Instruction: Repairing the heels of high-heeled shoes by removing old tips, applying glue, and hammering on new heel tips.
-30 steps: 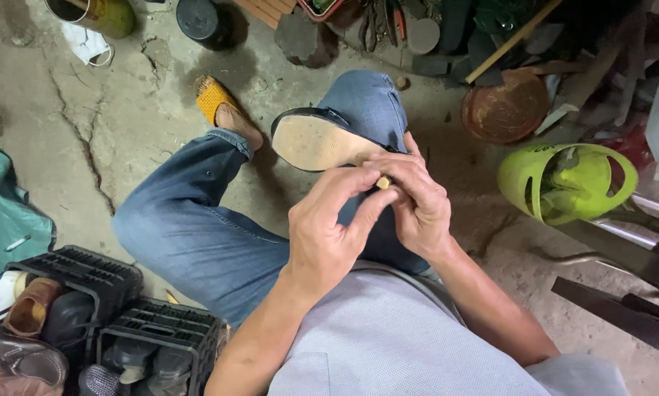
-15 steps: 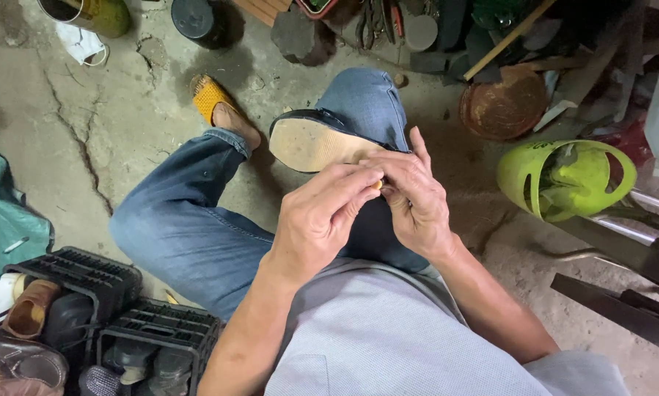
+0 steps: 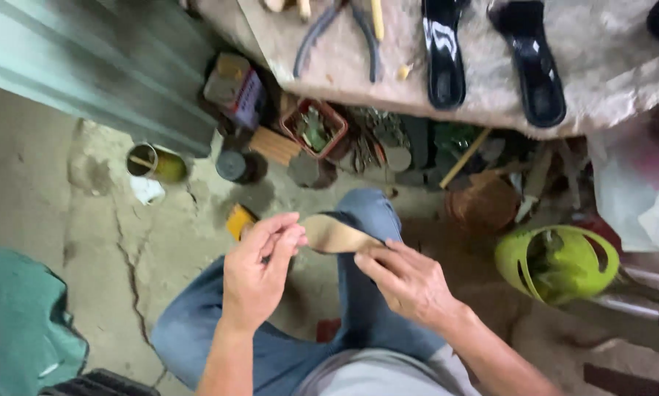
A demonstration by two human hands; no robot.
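Hands at centre frame: my left hand (image 3: 260, 275) pinches the toe of a tan shoe sole (image 3: 334, 235), my right hand (image 3: 410, 282) grips its heel; it looks light, stiff, best held by its edges.

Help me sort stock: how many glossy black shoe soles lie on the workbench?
2. One black sole lies left of the other black sole, side by side on the workbench. A dark shape at the top right corner may be another; cannot tell.

dim, soft daylight | motion blur throughout | glare on glossy black soles (image 3: 444, 55)
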